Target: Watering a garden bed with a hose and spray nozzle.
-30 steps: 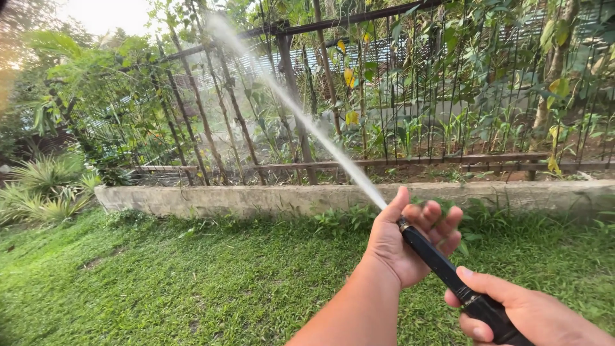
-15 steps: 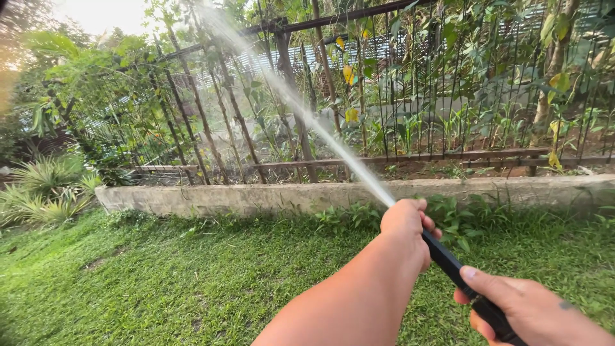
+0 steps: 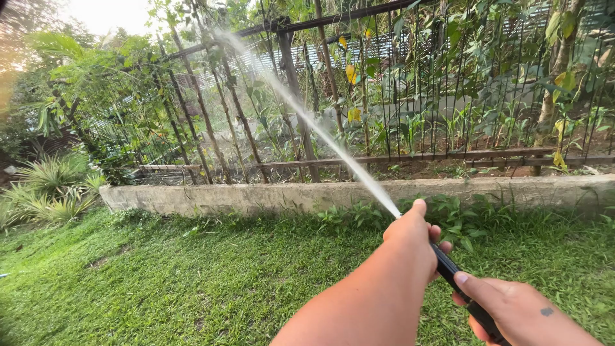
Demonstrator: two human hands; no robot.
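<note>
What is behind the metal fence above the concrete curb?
Behind the metal fence, above the concrete curb, stand leafy green plants in bare soil, with a pale wall farther back. The water jet reaches that way; foliage hides where it lands.

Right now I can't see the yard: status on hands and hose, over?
Left hand shut on hose tip. Right hand shut on hose lower down. Water jet arcing up-left through fence. Nothing blocking the jet short of the fence.

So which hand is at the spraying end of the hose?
The left hand, closed around the black hose tip; the right hand grips farther back.
</note>
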